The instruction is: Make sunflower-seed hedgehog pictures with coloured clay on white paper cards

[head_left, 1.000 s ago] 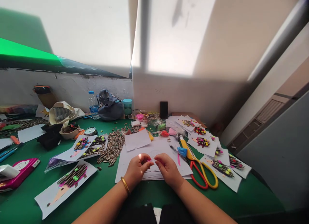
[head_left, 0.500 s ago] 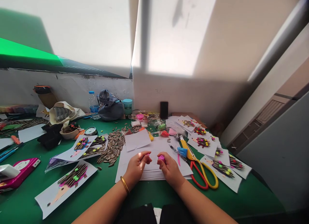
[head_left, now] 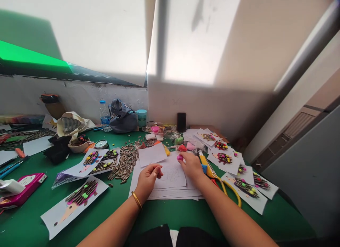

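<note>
A lump of pink modelling clay (head_left: 180, 157) is pinched between the thumb and fingers of my right hand (head_left: 191, 168), above the far right part of the paper stack. My left hand (head_left: 149, 178), with a gold bangle at the wrist, is closed, thumb pressed to fingertips; whatever lies inside is hidden. Both hands hover over white sheets (head_left: 172, 193), the top one bearing a faint pencil drawing. A smaller blank paper (head_left: 152, 155) lies beyond my left hand. Under my right forearm, scissors (head_left: 235, 195) with yellow and red handles are partly covered, beside a blue clay packet (head_left: 204, 168).
Sunflower seeds (head_left: 127, 162) are heaped left of the paper. Finished hedgehog cards (head_left: 75, 208) lie at left, and more cards (head_left: 244, 190) at right. Red clay (head_left: 182, 148) and other packets sit at the back, near a black phone (head_left: 181, 122). A pink tape dispenser (head_left: 29, 190) stands far left.
My right hand has moved forward with the pink clay, away from my left hand. My left hand has shifted slightly left; the pink bit seen at its fingertips no longer shows.
</note>
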Tool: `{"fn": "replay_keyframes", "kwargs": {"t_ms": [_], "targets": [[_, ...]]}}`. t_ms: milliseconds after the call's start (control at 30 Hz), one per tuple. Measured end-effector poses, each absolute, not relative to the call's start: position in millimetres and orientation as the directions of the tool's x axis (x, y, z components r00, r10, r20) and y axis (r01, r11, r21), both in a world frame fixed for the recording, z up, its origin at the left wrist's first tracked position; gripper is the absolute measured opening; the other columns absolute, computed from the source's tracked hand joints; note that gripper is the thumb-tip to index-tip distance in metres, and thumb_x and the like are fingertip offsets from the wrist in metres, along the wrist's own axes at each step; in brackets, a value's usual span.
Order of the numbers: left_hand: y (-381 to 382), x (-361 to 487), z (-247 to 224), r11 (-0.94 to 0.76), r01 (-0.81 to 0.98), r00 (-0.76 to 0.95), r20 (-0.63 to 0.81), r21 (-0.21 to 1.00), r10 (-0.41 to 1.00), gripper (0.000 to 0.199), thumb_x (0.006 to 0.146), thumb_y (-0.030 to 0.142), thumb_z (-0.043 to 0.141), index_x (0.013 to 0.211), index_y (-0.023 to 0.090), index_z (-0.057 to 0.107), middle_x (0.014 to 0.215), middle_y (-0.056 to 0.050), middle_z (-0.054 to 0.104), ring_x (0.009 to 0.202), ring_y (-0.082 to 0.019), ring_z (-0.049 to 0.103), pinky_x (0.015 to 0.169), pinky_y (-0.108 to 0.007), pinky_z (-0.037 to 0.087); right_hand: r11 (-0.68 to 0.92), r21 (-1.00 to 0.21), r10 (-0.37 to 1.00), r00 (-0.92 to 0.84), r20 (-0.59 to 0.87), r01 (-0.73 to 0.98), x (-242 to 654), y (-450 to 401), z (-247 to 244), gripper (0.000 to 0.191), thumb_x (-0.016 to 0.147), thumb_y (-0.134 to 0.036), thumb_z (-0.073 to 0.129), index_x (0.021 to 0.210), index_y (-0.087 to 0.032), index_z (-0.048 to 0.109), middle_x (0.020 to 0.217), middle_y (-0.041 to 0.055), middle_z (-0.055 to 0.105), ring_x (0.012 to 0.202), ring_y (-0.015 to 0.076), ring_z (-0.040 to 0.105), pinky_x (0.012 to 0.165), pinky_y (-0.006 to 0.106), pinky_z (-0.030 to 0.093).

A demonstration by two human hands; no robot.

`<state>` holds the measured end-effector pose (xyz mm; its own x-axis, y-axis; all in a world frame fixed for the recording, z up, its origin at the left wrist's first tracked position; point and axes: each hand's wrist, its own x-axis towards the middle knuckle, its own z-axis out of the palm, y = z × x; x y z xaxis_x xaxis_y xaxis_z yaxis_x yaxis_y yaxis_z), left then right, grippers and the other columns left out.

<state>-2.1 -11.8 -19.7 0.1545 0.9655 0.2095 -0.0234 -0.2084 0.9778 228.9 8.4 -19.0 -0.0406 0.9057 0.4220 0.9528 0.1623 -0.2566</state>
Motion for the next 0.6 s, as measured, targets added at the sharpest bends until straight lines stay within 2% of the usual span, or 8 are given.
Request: {"fn": "replay_keyframes", "kwargs": {"t_ms": [100,200,333,433,600], "targets": [[-10.1,-2.4,-20.1,-0.203,-0.022,0.156,0.204,0.979,0.966,0.036,0.076,0.046,0.069,0.096,0.016,0.071,0.076,-0.005,0.071,0.071,-0.018,0.065,0.07,-0.032,0.054,0.171,-0.207,0.91,-0.073,0.409,0.963,223.6,16.7,-24.5,0.027,0.09,-0.02,0.054,0.113,-0.025,0.066,0.114,0.0068,0.07,0.107,0.0238,0.058,0.091,0.036,0.038],[-9.1,-1.9,-20.7,-0.206,-0.01,0.155,0.205,0.978,0.966,0.039,0.071,0.044,0.074,0.099,0.017,0.071,0.082,-0.005,0.072,0.076,-0.019,0.067,0.072,-0.032,0.055,0.168,-0.182,0.907,-0.08,0.413,0.969,219.1,16.1,-29.1,0.04,0.089,-0.014,0.051,0.127,-0.025,0.06,0.124,0.0076,0.067,0.115,0.0247,0.054,0.094,0.038,0.036],[-10.2,-1.7,-20.8,-0.205,0.008,0.186,0.2,0.979,0.962,0.039,0.081,0.049,0.062,0.099,0.016,0.071,0.077,-0.007,0.073,0.071,-0.018,0.067,0.069,-0.032,0.055,0.191,-0.167,0.84,-0.073,0.537,0.967,215.3,0.6,-25.4,0.05,0.088,-0.013,0.049,0.137,-0.023,0.052,0.136,0.0089,0.059,0.126,0.0257,0.047,0.1,0.041,0.034],[-11.8,-0.8,-19.6,-0.207,-0.017,0.205,0.206,0.978,0.957,0.041,0.082,0.05,0.061,0.103,0.016,0.07,0.085,-0.008,0.074,0.076,-0.019,0.069,0.073,-0.034,0.056,0.294,-0.213,0.779,-0.104,0.619,0.932,210.6,-19.8,-20.6,0.046,0.087,-0.015,0.05,0.132,-0.021,0.056,0.131,0.0092,0.061,0.122,0.0259,0.05,0.1,0.042,0.037],[-14.7,2.9,-17.8,-0.161,-0.087,0.226,0.177,0.983,0.958,0.039,0.07,0.045,0.077,0.094,0.017,0.064,0.086,-0.006,0.074,0.085,-0.022,0.072,0.082,-0.039,0.058,0.437,-0.294,0.732,-0.146,0.666,0.85,202.0,-51.0,-22.9,0.039,0.087,-0.015,0.049,0.124,-0.022,0.059,0.12,0.0082,0.065,0.114,0.0258,0.054,0.096,0.044,0.04]]}}
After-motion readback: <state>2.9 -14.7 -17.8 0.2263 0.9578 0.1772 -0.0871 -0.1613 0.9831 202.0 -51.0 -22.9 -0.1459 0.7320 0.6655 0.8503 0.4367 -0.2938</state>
